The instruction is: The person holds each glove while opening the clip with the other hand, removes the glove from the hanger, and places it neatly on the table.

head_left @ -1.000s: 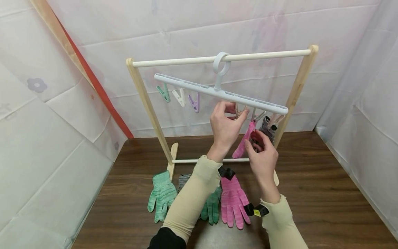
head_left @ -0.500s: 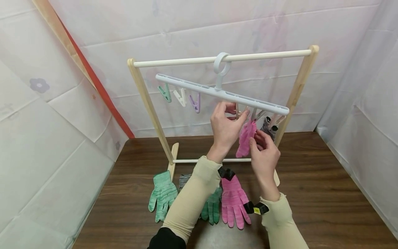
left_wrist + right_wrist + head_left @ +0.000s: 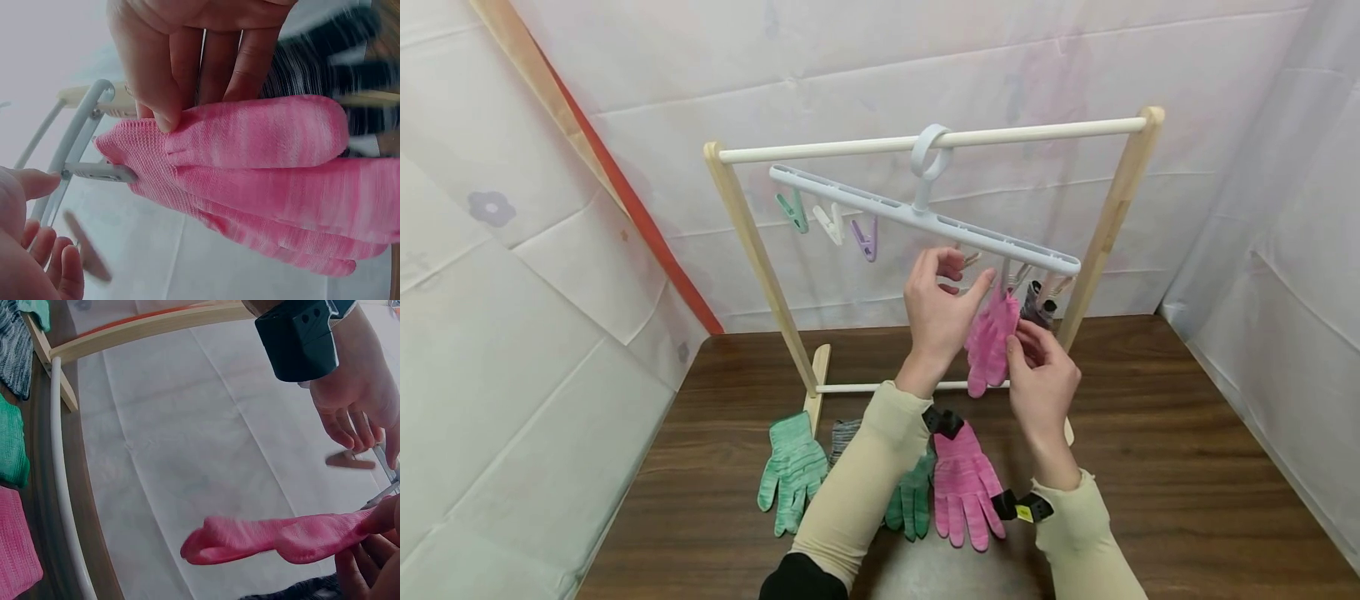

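A pink knit glove [image 3: 990, 342] hangs fingers-down from the pale hanger [image 3: 880, 204]. A grey clip [image 3: 100, 171] bites its cuff in the left wrist view. My right hand [image 3: 1043, 375] pinches the glove's edge near the cuff between thumb and fingers. To the left, my left hand [image 3: 938, 296] is held under the hanger, thumb apart from loosely bent fingers, with nothing between them. Just past its fingers hangs a brownish clip [image 3: 350, 460]. A dark grey glove [image 3: 1037, 307] hangs from a pinkish clip [image 3: 1060, 287] behind my right hand.
A wooden rack with a white rod [image 3: 1045, 132] bears the hanger. Green, white and purple clips [image 3: 866, 242] hang at its left. On the brown table [image 3: 1187, 450] lie a green glove [image 3: 792, 471], a pink glove [image 3: 964, 492] and others partly under my left arm.
My left hand has let go of the brownish clip. My right hand has turned the hanging pink glove so that its broad side shows. The hanger has swung slightly.
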`<state>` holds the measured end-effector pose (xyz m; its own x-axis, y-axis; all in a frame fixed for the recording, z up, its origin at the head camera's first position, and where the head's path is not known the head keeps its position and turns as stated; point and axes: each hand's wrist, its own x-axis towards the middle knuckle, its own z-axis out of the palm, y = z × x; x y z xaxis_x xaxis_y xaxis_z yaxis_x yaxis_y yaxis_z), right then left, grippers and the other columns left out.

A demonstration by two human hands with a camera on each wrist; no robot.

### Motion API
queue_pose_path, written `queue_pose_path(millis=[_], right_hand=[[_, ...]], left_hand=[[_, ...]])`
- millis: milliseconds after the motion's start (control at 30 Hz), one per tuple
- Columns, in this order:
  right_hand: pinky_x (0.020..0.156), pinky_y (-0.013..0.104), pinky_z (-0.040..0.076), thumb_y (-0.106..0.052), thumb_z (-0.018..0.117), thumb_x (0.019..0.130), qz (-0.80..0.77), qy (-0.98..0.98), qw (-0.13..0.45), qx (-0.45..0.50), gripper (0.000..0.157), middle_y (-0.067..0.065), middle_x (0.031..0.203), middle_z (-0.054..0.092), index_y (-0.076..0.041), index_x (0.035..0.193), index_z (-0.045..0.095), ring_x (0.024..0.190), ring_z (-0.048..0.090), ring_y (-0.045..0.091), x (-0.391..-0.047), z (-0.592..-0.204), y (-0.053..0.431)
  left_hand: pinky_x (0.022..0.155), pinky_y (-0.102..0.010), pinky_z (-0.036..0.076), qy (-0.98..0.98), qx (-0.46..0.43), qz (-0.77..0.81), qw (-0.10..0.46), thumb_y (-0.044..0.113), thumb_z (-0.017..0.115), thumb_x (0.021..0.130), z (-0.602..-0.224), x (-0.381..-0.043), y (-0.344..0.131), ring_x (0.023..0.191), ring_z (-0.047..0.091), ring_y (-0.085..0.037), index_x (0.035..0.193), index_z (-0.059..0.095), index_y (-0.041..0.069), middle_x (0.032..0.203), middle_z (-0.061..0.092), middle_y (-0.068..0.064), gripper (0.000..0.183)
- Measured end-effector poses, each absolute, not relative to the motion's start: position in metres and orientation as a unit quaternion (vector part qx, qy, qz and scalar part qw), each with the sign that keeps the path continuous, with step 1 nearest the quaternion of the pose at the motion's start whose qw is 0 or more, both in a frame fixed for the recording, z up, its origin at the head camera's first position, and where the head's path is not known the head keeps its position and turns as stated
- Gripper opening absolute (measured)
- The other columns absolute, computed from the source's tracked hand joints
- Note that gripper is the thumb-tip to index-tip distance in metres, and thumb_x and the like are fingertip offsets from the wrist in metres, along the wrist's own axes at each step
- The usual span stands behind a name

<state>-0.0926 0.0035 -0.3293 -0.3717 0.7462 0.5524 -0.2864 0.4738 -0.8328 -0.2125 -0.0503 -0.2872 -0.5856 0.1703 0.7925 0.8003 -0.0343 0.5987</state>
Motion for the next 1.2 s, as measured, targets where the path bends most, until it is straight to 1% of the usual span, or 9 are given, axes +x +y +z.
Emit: queue_pose_path(millis=[133,200,333,467,633,767,933,1100,1200], right_hand=[[0.068,0.01,0.05,0.009,0.068,0.088,0.476,-0.674,0.538,-0.171,0.016,0.027,0.091,0.071,0.013,0.104,0.07,0.076,0.065,0.001,-0.094,-0.332,0.003],[0.067,0.009,0.049,0.009,0.068,0.087,0.469,-0.677,0.54,-0.172,0.015,0.027,0.09,0.071,0.013,0.102,0.071,0.074,0.063,-0.003,-0.094,-0.333,0.003],[0.064,0.008,0.046,0.01,0.069,0.087,0.457,-0.682,0.544,-0.171,0.013,0.025,0.088,0.072,0.012,0.1,0.072,0.071,0.061,-0.004,-0.095,-0.337,0.004],[0.063,0.008,0.045,0.007,0.07,0.087,0.45,-0.686,0.547,-0.165,0.012,0.02,0.089,0.073,0.007,0.098,0.074,0.07,0.06,-0.007,-0.102,-0.351,0.011],[0.062,0.009,0.046,0.002,0.071,0.088,0.442,-0.697,0.544,-0.151,0.012,0.013,0.088,0.074,0.0,0.099,0.077,0.069,0.059,-0.004,-0.107,-0.364,0.017],[0.063,0.01,0.047,-0.001,0.07,0.089,0.436,-0.702,0.547,-0.133,0.013,0.01,0.088,0.074,-0.003,0.099,0.078,0.07,0.062,0.0,-0.107,-0.365,0.017],[0.063,0.011,0.046,0.002,0.07,0.087,0.412,-0.707,0.562,-0.117,0.012,0.009,0.084,0.074,-0.003,0.095,0.078,0.068,0.061,0.005,-0.107,-0.366,0.016],[0.064,0.014,0.044,0.005,0.07,0.085,0.39,-0.716,0.569,-0.105,0.012,0.006,0.083,0.074,-0.003,0.09,0.078,0.068,0.06,0.009,-0.108,-0.367,0.017],[0.065,0.013,0.045,0.004,0.069,0.086,0.391,-0.719,0.565,-0.103,0.012,0.005,0.083,0.073,-0.003,0.089,0.078,0.069,0.061,0.009,-0.108,-0.367,0.017]], left_hand=[[0.064,-0.029,0.056,-0.651,-0.387,-0.605,0.248,0.02,0.084,0.082,-0.288,-0.21,-0.051,0.077,0.062,-0.014,0.096,0.066,0.005,0.088,0.065,-0.005,0.027],[0.064,-0.03,0.056,-0.652,-0.395,-0.601,0.237,0.019,0.084,0.082,-0.288,-0.208,-0.051,0.077,0.062,-0.013,0.094,0.066,0.005,0.086,0.065,-0.005,0.026],[0.065,-0.03,0.057,-0.657,-0.411,-0.594,0.214,0.019,0.085,0.081,-0.288,-0.203,-0.048,0.079,0.063,-0.014,0.095,0.067,0.003,0.087,0.065,-0.005,0.028],[0.065,-0.027,0.056,-0.663,-0.417,-0.586,0.208,0.02,0.086,0.08,-0.288,-0.199,-0.043,0.079,0.063,-0.014,0.096,0.068,0.003,0.088,0.065,-0.005,0.029],[0.063,-0.02,0.053,-0.673,-0.418,-0.569,0.221,0.021,0.087,0.078,-0.287,-0.196,-0.037,0.075,0.062,-0.011,0.093,0.067,0.005,0.086,0.064,-0.004,0.03],[0.064,-0.015,0.048,-0.679,-0.416,-0.558,0.232,0.023,0.088,0.075,-0.285,-0.197,-0.034,0.073,0.061,-0.01,0.092,0.066,0.006,0.083,0.063,-0.003,0.033],[0.065,-0.017,0.047,-0.683,-0.408,-0.555,0.244,0.022,0.09,0.073,-0.286,-0.195,-0.031,0.073,0.06,-0.009,0.091,0.065,0.006,0.082,0.063,-0.002,0.035],[0.065,-0.015,0.045,-0.69,-0.393,-0.554,0.252,0.023,0.091,0.072,-0.287,-0.191,-0.03,0.073,0.06,-0.009,0.091,0.064,0.007,0.082,0.062,-0.001,0.037],[0.065,-0.015,0.045,-0.69,-0.39,-0.553,0.255,0.022,0.091,0.072,-0.287,-0.19,-0.029,0.073,0.06,-0.009,0.09,0.063,0.007,0.082,0.062,-0.002,0.036]])
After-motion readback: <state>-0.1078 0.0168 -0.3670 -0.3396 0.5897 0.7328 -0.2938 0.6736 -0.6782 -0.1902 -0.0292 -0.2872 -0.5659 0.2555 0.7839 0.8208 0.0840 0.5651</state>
